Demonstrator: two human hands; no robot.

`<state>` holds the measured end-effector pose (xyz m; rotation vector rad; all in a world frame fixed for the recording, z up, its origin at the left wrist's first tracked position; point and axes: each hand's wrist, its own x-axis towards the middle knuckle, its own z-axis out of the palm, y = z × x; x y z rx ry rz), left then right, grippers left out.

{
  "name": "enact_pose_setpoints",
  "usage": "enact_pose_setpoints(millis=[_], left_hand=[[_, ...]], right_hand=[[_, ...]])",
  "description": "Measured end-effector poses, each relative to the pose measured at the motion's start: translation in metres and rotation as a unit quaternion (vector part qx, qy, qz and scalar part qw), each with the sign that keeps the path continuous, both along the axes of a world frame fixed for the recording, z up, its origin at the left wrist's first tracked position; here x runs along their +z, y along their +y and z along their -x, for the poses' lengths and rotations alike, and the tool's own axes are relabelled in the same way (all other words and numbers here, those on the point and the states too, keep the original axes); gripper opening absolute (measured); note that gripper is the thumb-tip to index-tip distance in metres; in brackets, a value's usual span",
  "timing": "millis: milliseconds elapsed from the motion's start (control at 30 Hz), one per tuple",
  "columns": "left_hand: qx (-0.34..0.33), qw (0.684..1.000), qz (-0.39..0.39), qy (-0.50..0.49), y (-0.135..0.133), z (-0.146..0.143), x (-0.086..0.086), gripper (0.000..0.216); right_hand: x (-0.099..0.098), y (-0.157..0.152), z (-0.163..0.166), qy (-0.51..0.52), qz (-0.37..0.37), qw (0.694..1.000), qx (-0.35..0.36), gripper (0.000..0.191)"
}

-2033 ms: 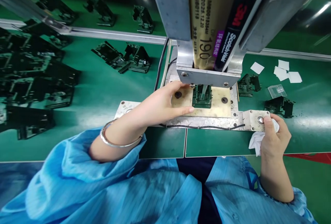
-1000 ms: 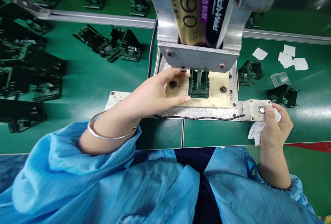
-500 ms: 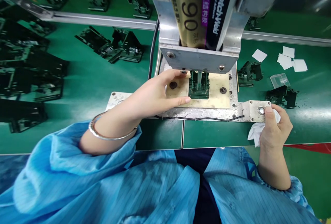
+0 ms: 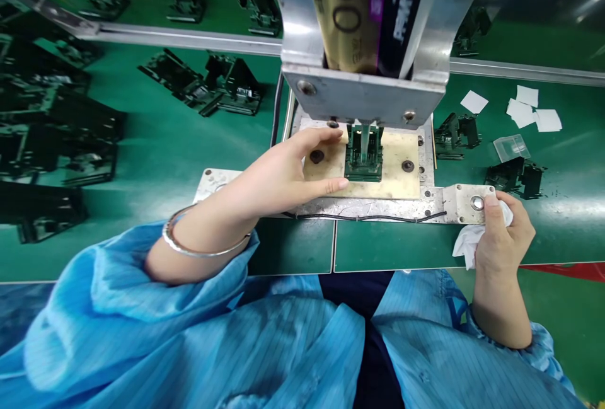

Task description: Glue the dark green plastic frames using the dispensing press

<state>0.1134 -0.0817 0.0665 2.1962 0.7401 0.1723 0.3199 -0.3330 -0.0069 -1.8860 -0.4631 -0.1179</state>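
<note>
My left hand [image 4: 288,172] rests on the tan fixture plate [image 4: 399,179], thumb and fingers stretched out beside a small dark part [image 4: 363,158] seated in it. A nozzle under the adhesive dispenser [image 4: 363,37] points down into that part. My right hand [image 4: 501,232] is closed round a crumpled white cloth [image 4: 466,244], with its thumb on the round metal button [image 4: 477,202] at the right end of the steel base [image 4: 442,204].
Several black plastic parts [image 4: 212,84] lie on the green mat to the left and back. Two more black parts [image 4: 515,176] sit right of the fixture, near white paper squares [image 4: 529,109] and a clear small tray [image 4: 512,144]. A metal rail [image 4: 165,37] crosses behind.
The dispenser head has come down slightly closer in view and its nozzle sits in the part. Both hands have stayed where they were.
</note>
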Motion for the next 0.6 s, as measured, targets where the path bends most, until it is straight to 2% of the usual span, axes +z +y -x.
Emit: enact_pose_setpoints(millis=[133, 267, 400, 467, 600], left_hand=[[0.01, 1.0, 0.018, -0.017, 0.001, 0.001, -0.001, 0.073], [-0.006, 1.0, 0.024, 0.0, 0.001, -0.004, 0.008, 0.084], [-0.031, 0.999, 0.025, -0.019, 0.005, -0.013, 0.015, 0.079], [-0.034, 0.996, 0.061, -0.051, 0.009, -0.018, 0.014, 0.069], [-0.03, 0.977, 0.185, -0.097, 0.01, -0.025, 0.016, 0.053]], right_hand=[[-0.002, -0.002, -0.001, 0.0, 0.015, 1.0, 0.0, 0.035], [-0.006, -0.003, -0.002, 0.003, 0.037, 0.999, -0.004, 0.039], [-0.009, -0.006, -0.003, 0.014, 0.036, 0.999, -0.005, 0.039], [-0.01, -0.007, -0.003, 0.022, 0.037, 0.999, -0.002, 0.039], [-0.009, -0.007, -0.003, 0.025, 0.042, 0.999, 0.002, 0.04]])
